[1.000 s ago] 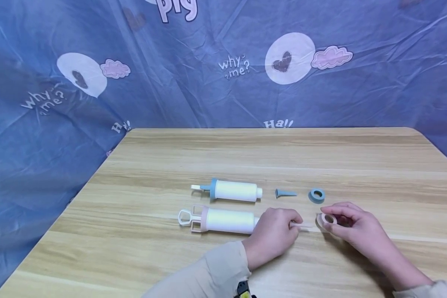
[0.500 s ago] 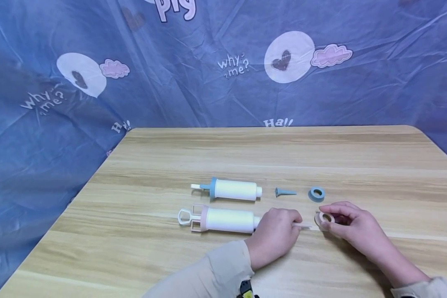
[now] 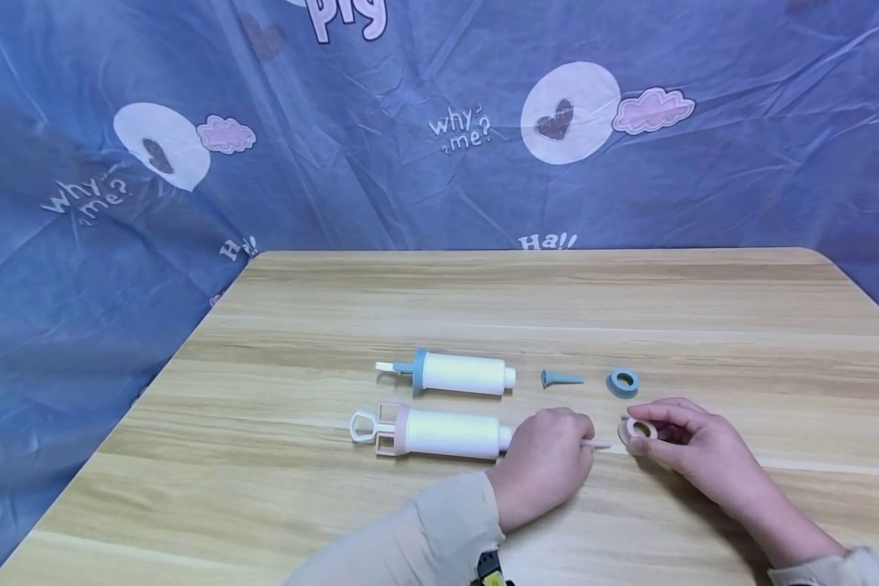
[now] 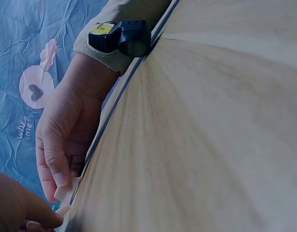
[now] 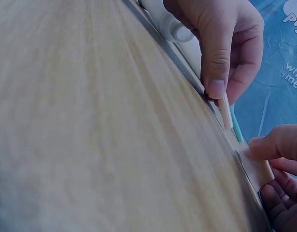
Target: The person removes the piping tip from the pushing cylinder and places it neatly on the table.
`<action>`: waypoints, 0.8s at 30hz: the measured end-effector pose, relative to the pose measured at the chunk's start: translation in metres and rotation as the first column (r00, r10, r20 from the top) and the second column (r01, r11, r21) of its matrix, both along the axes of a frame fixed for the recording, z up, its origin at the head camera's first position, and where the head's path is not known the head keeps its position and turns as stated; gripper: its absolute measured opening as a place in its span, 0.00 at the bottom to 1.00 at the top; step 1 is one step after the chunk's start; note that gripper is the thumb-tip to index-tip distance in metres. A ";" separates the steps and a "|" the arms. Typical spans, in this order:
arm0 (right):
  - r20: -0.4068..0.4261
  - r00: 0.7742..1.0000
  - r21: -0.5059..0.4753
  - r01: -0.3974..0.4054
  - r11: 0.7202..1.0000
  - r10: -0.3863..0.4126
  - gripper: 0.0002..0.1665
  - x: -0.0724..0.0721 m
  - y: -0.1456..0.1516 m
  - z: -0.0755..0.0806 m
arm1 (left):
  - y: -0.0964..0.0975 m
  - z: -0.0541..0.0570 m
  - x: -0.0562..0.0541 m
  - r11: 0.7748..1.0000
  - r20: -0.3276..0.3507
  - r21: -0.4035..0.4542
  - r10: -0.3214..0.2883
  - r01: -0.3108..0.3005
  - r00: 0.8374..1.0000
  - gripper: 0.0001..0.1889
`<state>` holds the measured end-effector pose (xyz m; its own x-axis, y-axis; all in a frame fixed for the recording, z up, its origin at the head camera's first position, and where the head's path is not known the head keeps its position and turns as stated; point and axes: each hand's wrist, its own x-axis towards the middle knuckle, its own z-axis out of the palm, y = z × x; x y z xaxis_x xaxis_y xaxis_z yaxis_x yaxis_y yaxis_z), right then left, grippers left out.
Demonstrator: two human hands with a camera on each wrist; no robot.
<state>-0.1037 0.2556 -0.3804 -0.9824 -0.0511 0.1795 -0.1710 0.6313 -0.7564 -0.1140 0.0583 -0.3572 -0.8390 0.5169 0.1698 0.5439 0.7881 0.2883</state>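
In the head view my left hand pinches a slim pale pink nozzle close over the table, its narrow end pointing right. The right wrist view shows the thumb pressed on that nozzle; its wider end is hidden by the fingers. To the right, my right hand holds a pale pink ring cap between thumb and fingers, its hole facing up. A short gap separates ring and nozzle tip. Left of my left hand lies a white syringe-like tube with a pink collar and looped handle.
Behind lies a second white tube with a blue collar. A blue nozzle and a blue ring cap lie in line to its right. A blue printed cloth hangs behind the wooden table.
The right hand and pink ring have shifted slightly left. My left wrist has edged right, and less of the pink nozzle shows beyond the fingers. The lying parts have stayed put.
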 end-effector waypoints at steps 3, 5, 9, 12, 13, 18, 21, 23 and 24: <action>0.002 1.000 -0.006 -0.002 1.000 0.002 0.21 0.000 0.000 -0.001 | 0.000 -0.001 -0.001 1.000 -0.005 -0.016 -0.012 0.012 1.000 0.04; 0.003 1.000 -0.009 -0.003 1.000 0.003 0.21 0.000 0.000 -0.001 | 0.000 -0.001 -0.001 0.999 -0.009 -0.024 -0.021 0.021 1.000 0.04; -0.001 1.000 -0.014 -0.005 1.000 0.005 0.21 0.000 0.000 -0.002 | 0.000 -0.001 -0.002 0.999 -0.013 -0.030 -0.028 0.027 1.000 0.05; -0.010 1.000 -0.011 -0.005 1.000 0.005 0.21 0.000 0.000 -0.002 | 0.000 -0.001 -0.002 0.999 -0.013 -0.030 -0.026 0.025 1.000 0.05; -0.013 1.000 -0.009 -0.005 1.000 0.005 0.21 0.000 0.000 -0.002 | 0.000 -0.001 -0.002 0.999 -0.014 -0.030 -0.027 0.027 1.000 0.05; -0.014 1.000 0.001 -0.006 1.000 0.006 0.20 0.001 -0.001 -0.003 | -0.001 -0.001 -0.003 0.999 -0.018 -0.027 -0.040 0.040 0.999 0.04; -0.010 1.000 0.002 -0.007 1.000 0.007 0.21 0.002 -0.001 -0.004 | -0.001 -0.002 -0.004 0.999 -0.018 -0.026 -0.048 0.048 0.999 0.04; -0.009 1.000 0.002 -0.007 1.000 0.007 0.21 0.002 -0.001 -0.004 | -0.001 -0.003 -0.004 0.998 -0.012 -0.025 -0.049 0.049 0.999 0.05; -0.010 1.000 0.002 -0.007 1.000 0.007 0.21 0.002 -0.001 -0.004 | -0.001 -0.003 -0.004 0.998 -0.011 -0.025 -0.049 0.049 0.999 0.05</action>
